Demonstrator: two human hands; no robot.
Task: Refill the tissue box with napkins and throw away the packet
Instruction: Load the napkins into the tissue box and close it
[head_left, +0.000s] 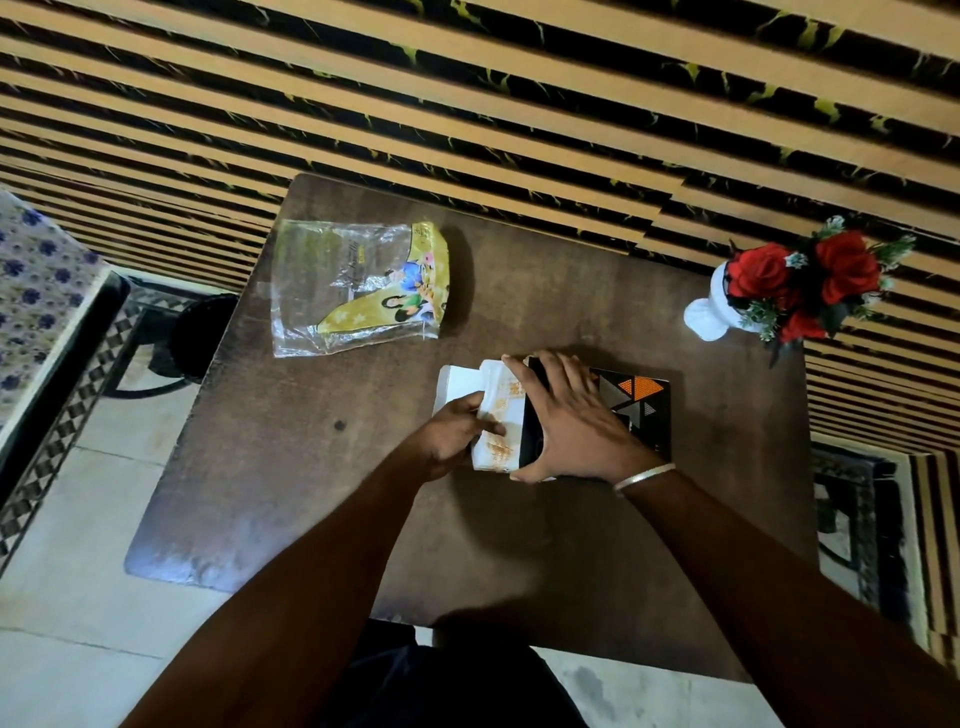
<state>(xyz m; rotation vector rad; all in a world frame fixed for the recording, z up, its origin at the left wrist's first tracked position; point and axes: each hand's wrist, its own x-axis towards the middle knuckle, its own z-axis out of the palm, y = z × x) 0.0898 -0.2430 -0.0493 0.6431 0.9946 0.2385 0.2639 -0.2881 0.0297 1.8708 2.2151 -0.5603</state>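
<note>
- The left hand (457, 431) is closed on the stack of napkins (498, 421), thumb on top, at the box's open left end.
- The right hand (566, 415) is spread wide and flat over the box (636, 402), fingers and thumb wrapped round its left end to steady it; it holds the box and nothing else.
- The napkins are white with an orange print; about half the stack seems to be still outside the box, and a white flap (457, 384) lies open to the left of them.
- The box is black with orange and grey triangles and lies flat on the brown surface (332, 467), near the middle.
- The packet (361, 286), clear plastic with a yellow printed corner, lies empty and crumpled on the far left of the surface, well apart from both hands.
- A white vase of red roses (795, 283) stands at the far right edge.
- Step in hand, as I judge it: sliding the napkins into the box.
- Next the stack needs pushing fully in, squarely so it does not buckle, then the flap closed; the packet is not yet thrown away.
</note>
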